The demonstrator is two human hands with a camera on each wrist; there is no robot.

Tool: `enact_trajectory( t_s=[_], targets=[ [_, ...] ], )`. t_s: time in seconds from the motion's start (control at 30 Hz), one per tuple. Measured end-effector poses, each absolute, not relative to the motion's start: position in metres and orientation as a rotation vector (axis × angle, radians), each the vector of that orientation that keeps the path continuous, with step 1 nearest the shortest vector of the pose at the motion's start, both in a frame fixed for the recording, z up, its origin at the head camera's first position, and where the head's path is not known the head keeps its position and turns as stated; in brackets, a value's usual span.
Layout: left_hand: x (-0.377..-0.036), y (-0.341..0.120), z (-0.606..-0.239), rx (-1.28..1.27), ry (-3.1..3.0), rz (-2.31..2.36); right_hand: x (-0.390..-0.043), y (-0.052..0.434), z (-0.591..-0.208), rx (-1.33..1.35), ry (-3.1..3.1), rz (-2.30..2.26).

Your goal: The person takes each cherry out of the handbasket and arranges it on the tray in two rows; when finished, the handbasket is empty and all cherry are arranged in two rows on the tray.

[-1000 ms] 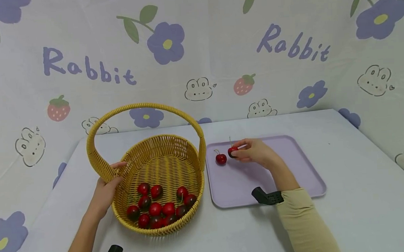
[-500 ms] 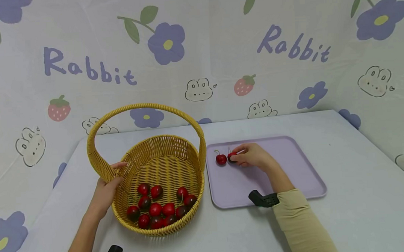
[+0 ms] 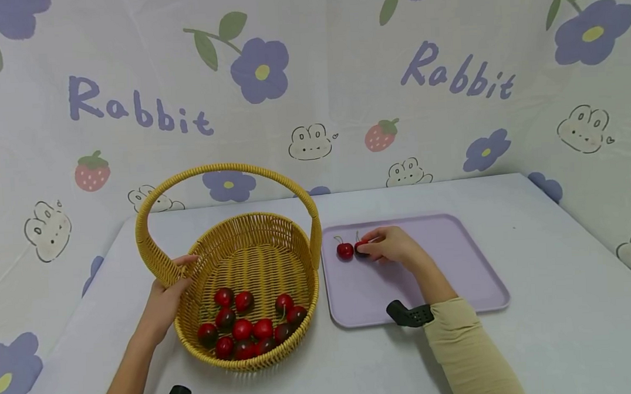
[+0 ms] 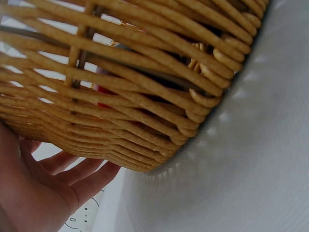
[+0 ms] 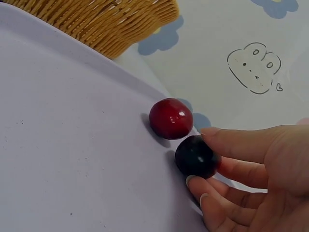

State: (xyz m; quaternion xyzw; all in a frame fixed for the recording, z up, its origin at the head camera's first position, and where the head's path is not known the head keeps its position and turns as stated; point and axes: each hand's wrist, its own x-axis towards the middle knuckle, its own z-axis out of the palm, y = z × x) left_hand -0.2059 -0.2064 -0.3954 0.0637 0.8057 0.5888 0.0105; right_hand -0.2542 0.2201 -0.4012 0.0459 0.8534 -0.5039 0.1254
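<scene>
Pinching round dark-red cherry, right grip nearly closed; leftward, left grip clasps yellow wicker basket, likely steadying it.

A white table stands against a pale cloth, which rises behind it and hangs along its left and right sides. Behind the table the cloth bears purple flowers, strawberries, rabbit faces and twice the word "Rabbit". Soft light falls on the table, casting faint shadows.
</scene>
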Motion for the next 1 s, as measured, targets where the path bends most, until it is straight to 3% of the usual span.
enact_trajectory(
  t_s=[0.67, 1.0],
  targets=[
    [-0.205, -0.205, -0.395, 0.217, 2.504, 1.843, -0.251, 0.229, -0.394, 0.104, 2.465, -1.544],
    [-0.205, -0.207, -0.396, 0.222, 2.5, 1.854, -0.245, 0.232, -0.364, -0.131, 2.321, -1.699]
  ],
)
